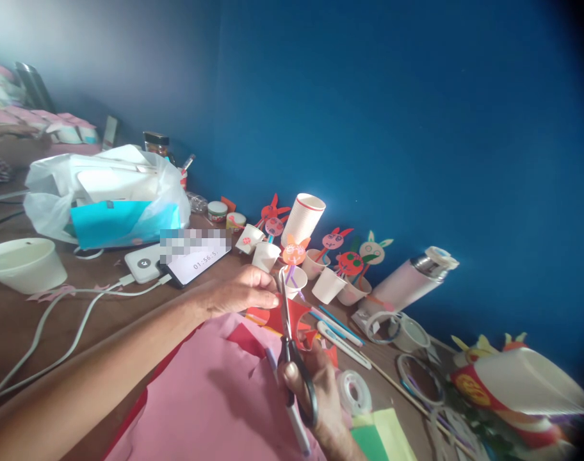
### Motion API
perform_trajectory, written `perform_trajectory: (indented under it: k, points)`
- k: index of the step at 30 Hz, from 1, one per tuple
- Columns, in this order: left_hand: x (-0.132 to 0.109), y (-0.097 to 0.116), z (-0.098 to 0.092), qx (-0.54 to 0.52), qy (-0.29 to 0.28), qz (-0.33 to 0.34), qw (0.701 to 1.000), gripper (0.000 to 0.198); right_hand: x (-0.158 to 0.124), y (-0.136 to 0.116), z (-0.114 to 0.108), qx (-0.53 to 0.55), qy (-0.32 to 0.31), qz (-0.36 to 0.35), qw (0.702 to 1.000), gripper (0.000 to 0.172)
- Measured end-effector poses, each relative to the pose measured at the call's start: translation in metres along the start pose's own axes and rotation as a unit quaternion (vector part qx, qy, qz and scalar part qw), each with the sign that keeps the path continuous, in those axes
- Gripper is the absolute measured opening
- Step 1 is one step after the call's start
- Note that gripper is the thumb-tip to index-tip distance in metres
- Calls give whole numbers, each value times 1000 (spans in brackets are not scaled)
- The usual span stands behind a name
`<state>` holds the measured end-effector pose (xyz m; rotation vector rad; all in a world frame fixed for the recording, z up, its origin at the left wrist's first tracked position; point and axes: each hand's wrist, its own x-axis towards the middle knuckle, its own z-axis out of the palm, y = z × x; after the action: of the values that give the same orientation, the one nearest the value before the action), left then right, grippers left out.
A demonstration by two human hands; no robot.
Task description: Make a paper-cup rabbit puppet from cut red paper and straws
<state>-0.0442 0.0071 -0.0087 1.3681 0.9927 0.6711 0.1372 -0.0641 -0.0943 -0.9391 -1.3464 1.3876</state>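
Observation:
My right hand (321, 390) is closed around the black handles of a pair of scissors (285, 314). Their blades point away from me, across a piece of red paper (299, 315). At the paper's far left edge, my left hand (246, 291) pinches it between thumb and fingers, close beside the blades. Beneath both hands lie large pink paper sheets (191, 390), with red paper showing along their left edge. A white-barrelled pen (296, 426) rests on the pink sheets beside the scissor handles. Whether the blades are cutting at this instant is hard to see.
Paper cups (329, 285) with paper animal faces stand along the blue wall. A phone (200, 259), power bank (143, 262), stuffed plastic bag (104, 192) and bowl (23, 262) are left. A utility knife (344, 344), tape roll (354, 392) and flask (405, 285) lie right.

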Motion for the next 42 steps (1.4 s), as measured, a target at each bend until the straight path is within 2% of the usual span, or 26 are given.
perform_trajectory:
  k: [6,23,32,37,42]
  points:
    - [0,-2,-1,12,-13,9,1000,15,2,1,-1,-5,-2,-5,1000,39]
    - [5,-2,3,-30,78,28,996,14,2,-3,1,3,2,-28,1000,38]
    - [7,-1,5,-53,77,16,996,10,0,-3,1,16,-20,-13,1000,39]
    - [6,-2,8,-55,78,22,995,7,-1,3,-1,-19,26,-15,999,45]
    - [8,-6,11,-68,102,6,992,9,2,-1,-1,-78,2,-39,996,44]
